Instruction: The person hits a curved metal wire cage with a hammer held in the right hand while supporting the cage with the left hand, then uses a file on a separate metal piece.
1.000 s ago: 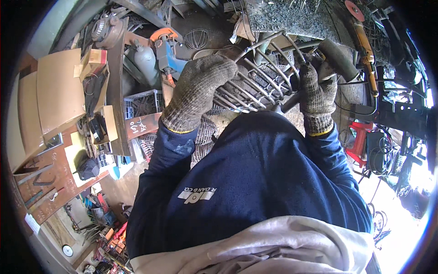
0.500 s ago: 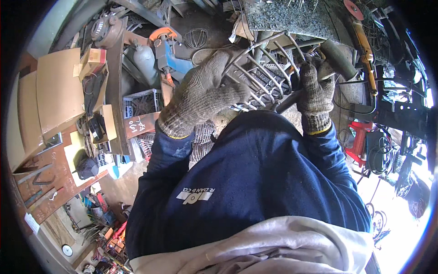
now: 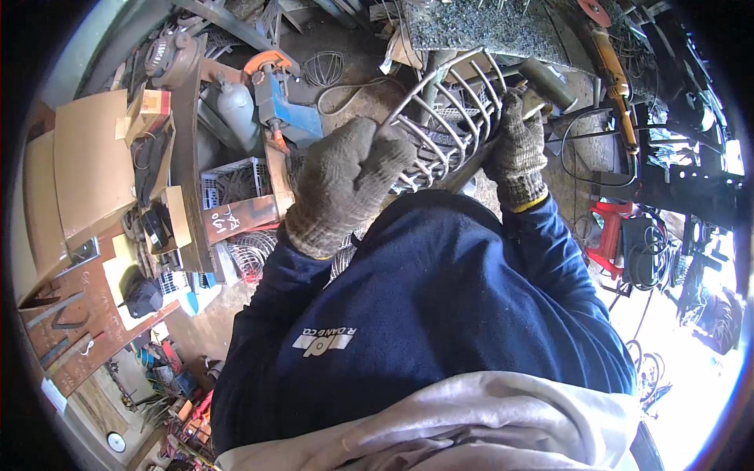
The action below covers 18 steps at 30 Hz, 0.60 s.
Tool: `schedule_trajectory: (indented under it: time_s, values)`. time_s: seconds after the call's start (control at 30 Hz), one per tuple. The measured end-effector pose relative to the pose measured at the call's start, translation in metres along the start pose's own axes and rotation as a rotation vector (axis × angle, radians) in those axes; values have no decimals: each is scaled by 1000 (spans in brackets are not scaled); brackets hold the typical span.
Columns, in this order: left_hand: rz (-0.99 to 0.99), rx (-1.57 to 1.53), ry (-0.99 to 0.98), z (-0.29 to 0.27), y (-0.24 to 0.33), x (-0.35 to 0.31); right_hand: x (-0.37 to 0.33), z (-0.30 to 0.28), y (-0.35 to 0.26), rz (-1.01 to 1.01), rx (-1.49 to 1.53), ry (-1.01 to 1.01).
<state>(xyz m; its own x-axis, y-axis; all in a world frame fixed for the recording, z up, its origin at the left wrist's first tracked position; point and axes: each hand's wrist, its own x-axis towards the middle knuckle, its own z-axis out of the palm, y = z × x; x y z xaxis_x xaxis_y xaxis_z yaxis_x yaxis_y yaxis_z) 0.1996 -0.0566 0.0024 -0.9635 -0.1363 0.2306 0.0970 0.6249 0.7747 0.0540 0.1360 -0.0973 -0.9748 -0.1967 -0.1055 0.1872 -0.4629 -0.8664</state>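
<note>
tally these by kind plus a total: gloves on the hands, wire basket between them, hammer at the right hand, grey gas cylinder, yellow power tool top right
Gloves, on left hand and right hand: 2
Wire basket between them: 1
Hammer: 1
Grey gas cylinder: 1
Yellow power tool: 1
Total: 6

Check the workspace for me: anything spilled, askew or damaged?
Yes: loose grey bits lie strewn across the bench at the top, looking spilled or unswept. The wire basket by the left hand shows no clear damage.
</note>
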Motion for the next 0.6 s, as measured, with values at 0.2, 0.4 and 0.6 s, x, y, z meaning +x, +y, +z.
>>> schedule_trajectory:
  time_s: [0.2,0.4,0.6]
  values:
    - [105,284,96,6,13,-3,-2,6,-18,-371,-535,-216]
    - [100,467,138,-3,16,-4,-49,38,-70,-433,-872,-673]
    - [73,515,180,-8,14,-1,-59,46,-77,-629,-1027,-580]
